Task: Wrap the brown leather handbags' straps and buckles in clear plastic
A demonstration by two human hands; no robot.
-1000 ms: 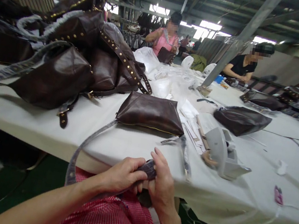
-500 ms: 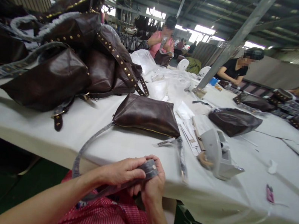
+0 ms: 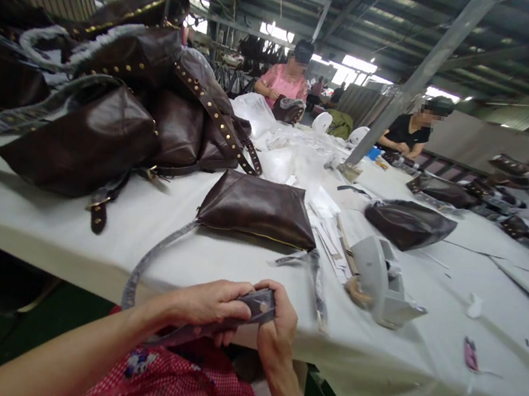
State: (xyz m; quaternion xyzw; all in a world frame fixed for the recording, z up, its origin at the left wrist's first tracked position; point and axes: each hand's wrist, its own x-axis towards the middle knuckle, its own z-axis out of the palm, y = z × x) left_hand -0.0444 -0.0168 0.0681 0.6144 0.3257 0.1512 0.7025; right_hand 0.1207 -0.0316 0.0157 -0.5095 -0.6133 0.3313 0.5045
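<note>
A bag strap [image 3: 259, 303] wrapped in clear film runs over my lap and up between both hands at the table's front edge. My left hand [image 3: 212, 303] is closed round it, thumb on top. At the strap's end, my right hand [image 3: 279, 327] pinches it with the fingers curled over; a pale round spot shows there. Just beyond my hands a dark brown leather handbag [image 3: 260, 207] lies flat, its zipper side toward me. From its left corner a film-wrapped strap [image 3: 149, 256] hangs toward my lap, and a shorter wrapped strap piece [image 3: 316, 288] lies at its right corner.
Brown studded bags [image 3: 103, 130] are heaped at the left. Right of the handbag stand a grey tape dispenser [image 3: 377, 281] and paper strips [image 3: 333, 240]. Another brown bag [image 3: 409, 224] and a small pink tool [image 3: 470, 354] lie farther right. Co-workers sit across the table [image 3: 420, 359].
My hands have drawn slightly apart, and the strap's end, curled before, is now straighter between them. Across the table, a co-worker in pink has lowered a bag.
</note>
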